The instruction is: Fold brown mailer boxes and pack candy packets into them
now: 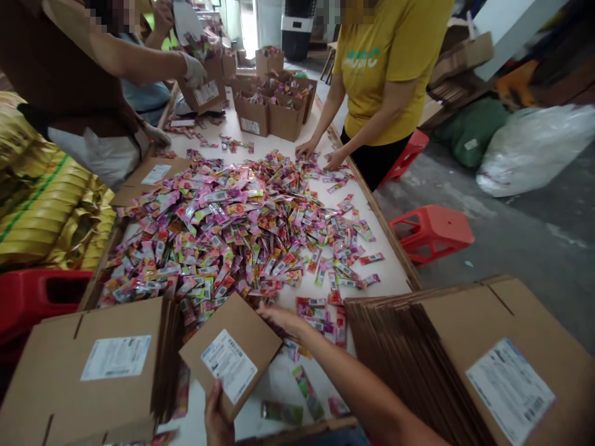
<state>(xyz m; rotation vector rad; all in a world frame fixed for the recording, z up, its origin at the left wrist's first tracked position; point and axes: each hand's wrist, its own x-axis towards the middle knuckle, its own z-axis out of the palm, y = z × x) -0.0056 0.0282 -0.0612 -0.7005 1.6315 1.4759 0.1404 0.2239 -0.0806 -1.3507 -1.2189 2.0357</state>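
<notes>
The left hand [218, 418] grips the near lower corner of a small cardboard box [253, 331] at the near edge of the table [393, 266], its thumb over the labelled side and its other fingers mostly hidden behind. The box is tilted, and its inside faces out of sight, so its contents cannot be told. The right hand [281, 319] reaches to the far right side of this box, beside the packets [232, 217]; its fingertips are partly hidden, so I cannot tell whether they hold anything.

The packets lie in a big loose heap across the middle of the table, thinning toward the right edge. Flattened boxes stand packed together at both near corners, a left stack [83, 359] and a right stack [385, 341], with labels on their front ones.

Toward the far end, a cluster of open boxes [286, 121] is filled with packets, and another box [269, 62] behind it is heaped too. By the far left corner, a co-worker's gloved hand [195, 71] holds a tilted box [201, 96] with packets at its top. At the right edge, a person in a yellow shirt [383, 68] has both hands among packets.
</notes>
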